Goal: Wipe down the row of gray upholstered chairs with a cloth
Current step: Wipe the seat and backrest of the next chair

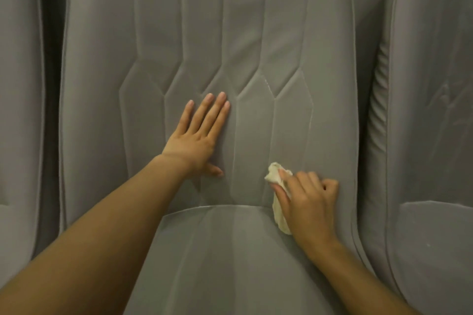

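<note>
Cloth [279,213] is pinched in our right hand [308,199], pressed low on the backrest [230,33], right of centre, just above the seat [230,250]. Left hand [197,135] lies flat with fingers straight, up-left of the cloth. The backrest seams run vertically, so we judge the next stroke goes upward.

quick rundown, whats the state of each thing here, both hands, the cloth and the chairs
left hand: flat, fingers straight, palm pressed on the middle chair's backrest
right hand: fingers curled round the cloth
cloth: bunched, held against the lower backrest just above the seat seam
middle chair: both hands on its backrest
left chair: not touched by either hand
right chair: not touched by either hand
</note>
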`<action>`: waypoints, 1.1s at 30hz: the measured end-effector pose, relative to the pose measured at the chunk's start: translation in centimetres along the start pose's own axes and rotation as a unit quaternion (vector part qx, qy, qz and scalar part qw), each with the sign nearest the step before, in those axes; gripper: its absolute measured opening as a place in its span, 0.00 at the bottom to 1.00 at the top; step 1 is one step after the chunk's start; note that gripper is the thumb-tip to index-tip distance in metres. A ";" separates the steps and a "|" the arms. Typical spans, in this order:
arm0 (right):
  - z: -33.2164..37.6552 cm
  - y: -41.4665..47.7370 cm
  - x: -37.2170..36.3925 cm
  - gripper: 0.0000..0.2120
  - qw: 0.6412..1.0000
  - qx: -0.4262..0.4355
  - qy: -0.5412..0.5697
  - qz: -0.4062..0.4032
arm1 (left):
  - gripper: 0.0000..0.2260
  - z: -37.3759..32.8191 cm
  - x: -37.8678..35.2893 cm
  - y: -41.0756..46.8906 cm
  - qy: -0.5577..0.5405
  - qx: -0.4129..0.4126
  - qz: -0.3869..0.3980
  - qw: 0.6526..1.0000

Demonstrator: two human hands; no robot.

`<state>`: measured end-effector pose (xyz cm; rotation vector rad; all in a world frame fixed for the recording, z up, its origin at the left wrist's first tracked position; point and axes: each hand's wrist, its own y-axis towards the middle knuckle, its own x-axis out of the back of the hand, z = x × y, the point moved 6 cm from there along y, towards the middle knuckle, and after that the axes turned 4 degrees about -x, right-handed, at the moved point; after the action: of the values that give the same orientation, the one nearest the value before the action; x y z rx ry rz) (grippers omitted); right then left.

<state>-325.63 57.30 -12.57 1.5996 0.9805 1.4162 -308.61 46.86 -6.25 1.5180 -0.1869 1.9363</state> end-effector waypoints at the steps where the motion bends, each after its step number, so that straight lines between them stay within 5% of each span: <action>1: 0.3 1.0 0.4 0.13 1.000 -0.001 0.020 -0.007 | 0.60 0.2 -0.2 -0.2 0.005 0.004 0.011 1.000; 10: 2.5 15.3 -0.5 0.16 0.982 -0.053 0.154 -0.094 | 0.60 0.4 -1.1 0.4 -0.001 0.021 0.041 0.999; 19: 3.9 4.9 -2.7 0.13 0.983 0.025 0.163 0.085 | 0.57 -0.2 0.3 -1.3 0.013 0.025 0.002 1.000; 22: 0.5 7.9 1.2 0.14 0.978 -0.060 0.200 0.010 | 0.56 -1.2 0.8 -1.3 0.000 0.014 -0.006 1.000; 26: -5.4 12.8 5.5 0.11 0.977 -0.158 0.103 -0.096 | 0.56 -3.5 1.4 -0.2 -0.023 0.002 -0.025 0.999; 33: -3.1 2.2 2.4 0.13 1.000 0.001 0.020 0.021 | 0.56 -4.9 1.6 0.3 -0.058 0.005 -0.032 0.998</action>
<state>-328.34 58.70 -9.32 1.6074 0.9764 1.4809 -312.90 49.67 -6.23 1.6252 -0.1770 1.8044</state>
